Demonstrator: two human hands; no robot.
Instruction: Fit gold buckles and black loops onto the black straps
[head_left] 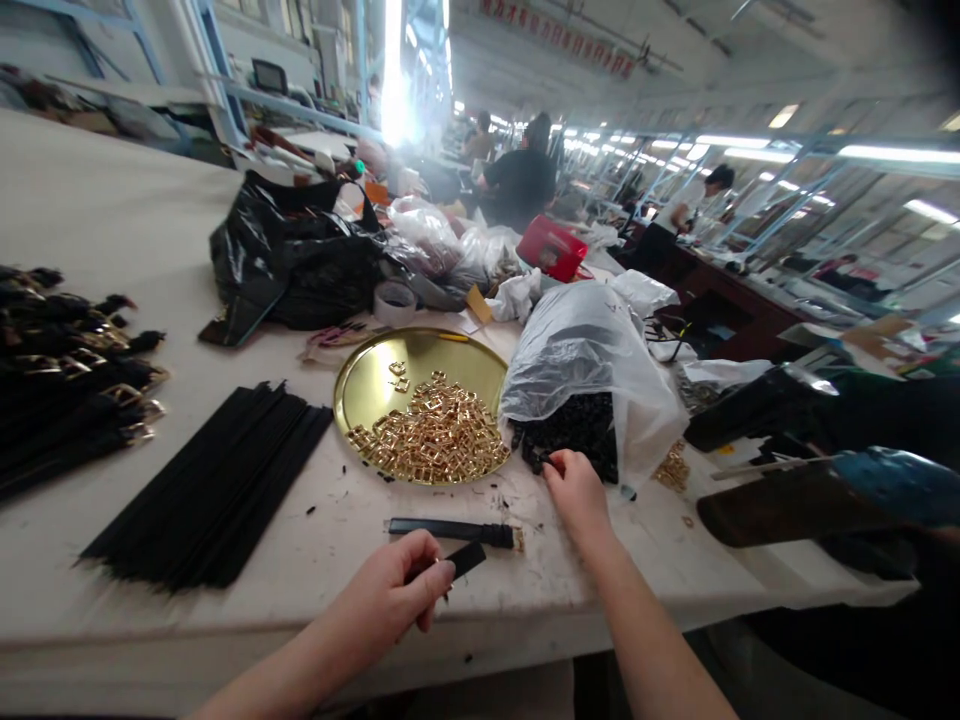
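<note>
My left hand point(412, 582) is closed round a black strap point(469, 562) near the table's front edge; a bit of gold metal shows by the fingers. Just behind it lies another black strap point(450, 530) with a gold buckle point(517, 539) at its right end. My right hand point(576, 490) reaches the mouth of a white plastic bag point(581, 335), fingertips pinched at the small black pieces point(577, 430) spilling from it. Whether a piece is between those fingers is hidden. A round gold tray point(367, 370) behind my hands bears a heap of gold buckles point(442, 430).
A stack of black straps point(217, 490) lies left of the tray. Buckled straps point(67, 370) are piled at the far left. Behind stand a black plastic bag point(300, 250), a tape roll point(394, 302) and a red container point(551, 248). A person point(521, 180) is in the background.
</note>
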